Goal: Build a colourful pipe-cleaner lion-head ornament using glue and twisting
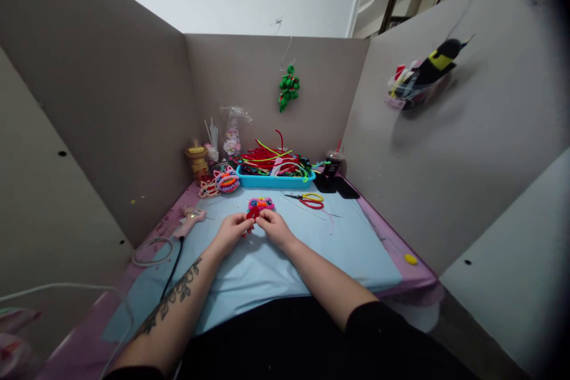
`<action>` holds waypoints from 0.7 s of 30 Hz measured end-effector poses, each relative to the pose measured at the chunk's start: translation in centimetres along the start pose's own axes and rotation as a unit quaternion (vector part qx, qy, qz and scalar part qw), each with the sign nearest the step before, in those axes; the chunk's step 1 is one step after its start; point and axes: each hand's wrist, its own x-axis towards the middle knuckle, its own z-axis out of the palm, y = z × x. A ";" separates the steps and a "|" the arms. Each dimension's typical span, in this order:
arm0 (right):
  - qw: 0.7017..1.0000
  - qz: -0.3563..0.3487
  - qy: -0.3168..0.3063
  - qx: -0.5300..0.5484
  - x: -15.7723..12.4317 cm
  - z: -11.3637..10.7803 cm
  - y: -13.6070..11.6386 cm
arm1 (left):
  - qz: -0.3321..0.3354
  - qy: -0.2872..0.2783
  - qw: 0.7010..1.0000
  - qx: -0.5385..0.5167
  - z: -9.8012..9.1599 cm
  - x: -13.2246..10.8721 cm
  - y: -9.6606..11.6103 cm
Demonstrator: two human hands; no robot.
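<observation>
Both hands meet over the middle of the blue table cover. Between their fingertips is a small red fuzzy piece (253, 212), apparently bent pipe cleaner. My left hand (232, 231) pinches it from the left, and my right hand (276, 228) pinches it from the right. Just behind the fingers lies a pink fuzzy animal face (262, 202) with blue eyes and an orange middle, partly covered by the hands. To the right are scissors (309, 199) with yellow and red handles, blades pointing left. A pink glue gun (190, 221) rests to the left of my left hand.
A blue tray (276, 181) heaped with red, green and dark pipe cleaners stands at the back. Beside it sit finished fuzzy faces (227, 180) and a lidded brown cup (198, 161). A drink cup (333, 165) stands right. Cables loop at left; grey partitions enclose the table.
</observation>
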 end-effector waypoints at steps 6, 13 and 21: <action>0.999 -0.014 0.024 0.036 0.2 -0.6 0.0 | -0.006 0.003 1.000 -0.023 -0.3 0.2 -0.4; 0.998 -0.006 0.019 0.053 0.3 -0.7 0.9 | 0.009 -0.028 0.998 0.050 -0.1 -0.2 -0.4; 0.998 0.012 0.049 0.038 0.5 -0.8 1.0 | 0.028 -0.001 0.996 0.082 0.0 -0.2 -0.2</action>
